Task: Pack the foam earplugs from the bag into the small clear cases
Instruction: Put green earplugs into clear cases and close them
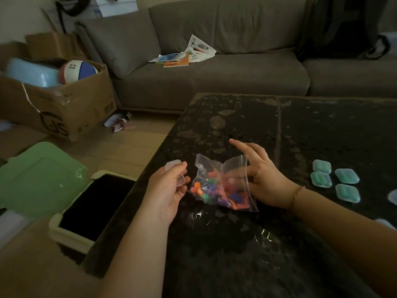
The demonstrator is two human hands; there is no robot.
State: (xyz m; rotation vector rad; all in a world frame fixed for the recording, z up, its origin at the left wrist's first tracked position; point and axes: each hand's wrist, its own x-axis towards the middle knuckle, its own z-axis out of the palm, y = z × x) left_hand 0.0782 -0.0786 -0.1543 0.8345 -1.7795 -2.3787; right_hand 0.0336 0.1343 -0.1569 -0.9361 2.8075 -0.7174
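A clear zip bag [221, 183] full of colourful foam earplugs lies on the dark stone table [236, 244]. My right hand [264, 179] pinches the bag's open top edge, its index finger stretched out above. My left hand [169, 190], just left of the bag, holds a small clear case [175, 172] open between thumb and fingers; I cannot tell if anything is in it. Several small cases with teal earplugs inside [335, 180] lie shut on the table at the right.
A further clear case [393, 196] pokes in at the right edge. Left of the table on the floor are a cream box with a dark inside [86, 209], a green lid [40, 179] and a cardboard box [53, 100]. A grey sofa [214, 72] stands behind.
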